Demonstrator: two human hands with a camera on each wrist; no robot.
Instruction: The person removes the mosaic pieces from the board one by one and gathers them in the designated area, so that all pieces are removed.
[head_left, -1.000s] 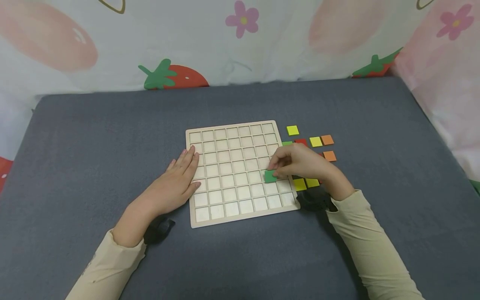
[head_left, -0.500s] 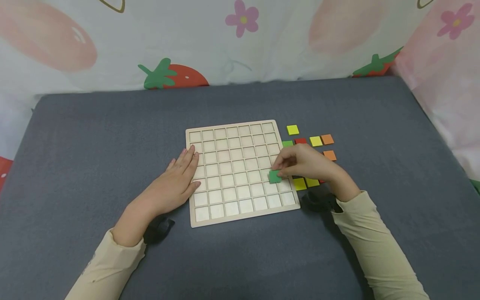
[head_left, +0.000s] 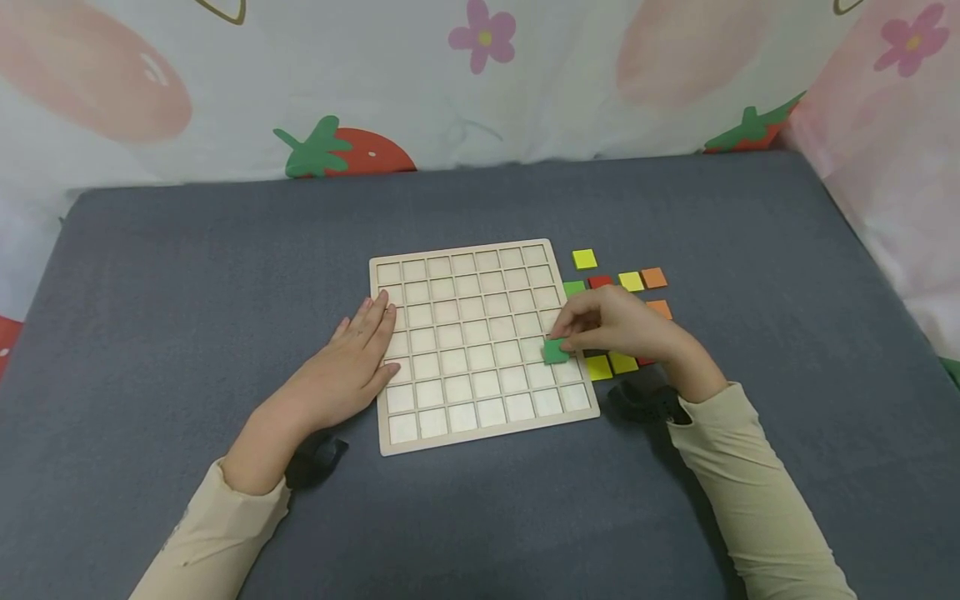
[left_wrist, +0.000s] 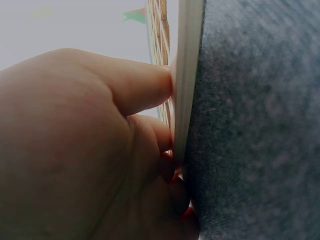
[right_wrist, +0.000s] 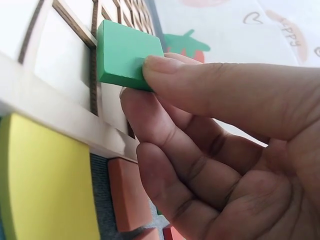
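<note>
Between thumb and fingers, my right hand [head_left: 626,325] pinches a square green tile [head_left: 555,352] over the right edge of a wooden grid board [head_left: 480,357]. In the right wrist view the thumb lies on the face of the green tile [right_wrist: 125,52], close to the board's cells; whether it touches the board I cannot tell. My left hand [head_left: 348,358] rests with extended fingers on the board's left rim. The left wrist view shows the thumb against the edge of the board [left_wrist: 187,75]. The visible cells of the board hold no tiles.
Loose tiles lie right of the board: yellow tiles [head_left: 597,367], a red tile [head_left: 600,282], a light green tile [head_left: 574,287] and orange tiles [head_left: 654,277]. My right hand hides some of them. Grey cloth [head_left: 480,517] covers the table; a printed curtain [head_left: 540,100] hangs behind.
My right hand has shifted slightly right with the green tile, toward the board's right rim. The left hand stays in place on the board.
</note>
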